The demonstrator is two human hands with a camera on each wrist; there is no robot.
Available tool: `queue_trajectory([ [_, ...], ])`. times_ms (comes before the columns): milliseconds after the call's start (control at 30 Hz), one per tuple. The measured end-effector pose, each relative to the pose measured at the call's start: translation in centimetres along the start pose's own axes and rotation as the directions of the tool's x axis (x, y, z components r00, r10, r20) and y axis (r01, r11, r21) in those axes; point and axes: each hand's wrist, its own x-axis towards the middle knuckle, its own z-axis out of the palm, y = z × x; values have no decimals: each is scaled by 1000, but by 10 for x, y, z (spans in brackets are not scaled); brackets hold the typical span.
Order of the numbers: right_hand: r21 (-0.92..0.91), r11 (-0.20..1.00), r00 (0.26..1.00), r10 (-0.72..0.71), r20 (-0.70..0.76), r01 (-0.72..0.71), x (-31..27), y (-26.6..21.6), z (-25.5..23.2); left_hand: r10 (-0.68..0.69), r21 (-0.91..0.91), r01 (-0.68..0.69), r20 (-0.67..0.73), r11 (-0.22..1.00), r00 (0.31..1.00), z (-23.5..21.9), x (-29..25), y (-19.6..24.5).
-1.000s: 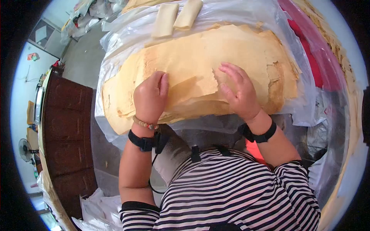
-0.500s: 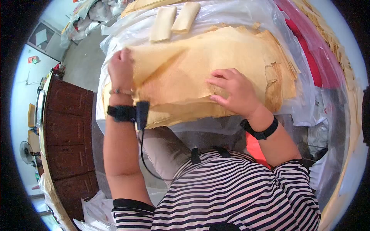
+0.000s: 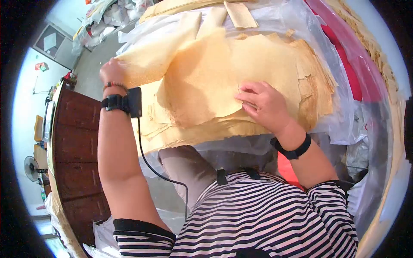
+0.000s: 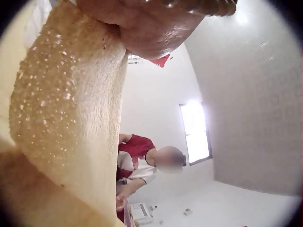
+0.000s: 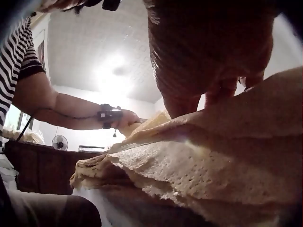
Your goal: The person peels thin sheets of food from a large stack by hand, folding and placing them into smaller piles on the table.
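A thin yellowish sheet [image 3: 148, 58] is lifted at its left end, where the left hand [image 3: 112, 73] grips its edge, raised past the stack's left side. In the left wrist view the raised sheet [image 4: 71, 94] hangs from the curled left hand [image 4: 151, 28], its surface speckled. The right hand [image 3: 264, 105] rests fingertips down on the stack of sheets [image 3: 258, 56], fingers slightly bent. From the right wrist view, the fingers of the right hand [image 5: 213, 61] touch the top layer above the ragged-edged stack [image 5: 189, 170].
Folded pale pieces [image 3: 241, 15] lie on plastic film beyond the stack. A dark red wooden cabinet [image 3: 79, 142] stands at the left, with a fan [image 3: 31, 167] behind it. Pink and red cloth [image 3: 344, 64] lies at the right. Another person [image 4: 137, 156] appears in the left wrist view.
The left hand has moved outward to the left, drawing the sheet's end up and over with it. The right hand first shifted slightly left and has since stayed near the same spot.
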Motion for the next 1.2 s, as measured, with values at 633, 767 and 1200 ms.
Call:
queue_trajectory([
  [633, 420, 860, 953, 301, 42, -290, 34, 5, 10, 473, -614, -163, 385, 772, 792, -44, -252, 203],
  [767, 609, 697, 910, 399, 108, -378, 28, 12, 26, 449, -753, 27, 421, 658, 788, -25, -251, 189],
  [1200, 587, 496, 766, 470, 438, -640, 24, 10, 13, 582, -487, -437, 198, 757, 788, -80, -217, 138],
])
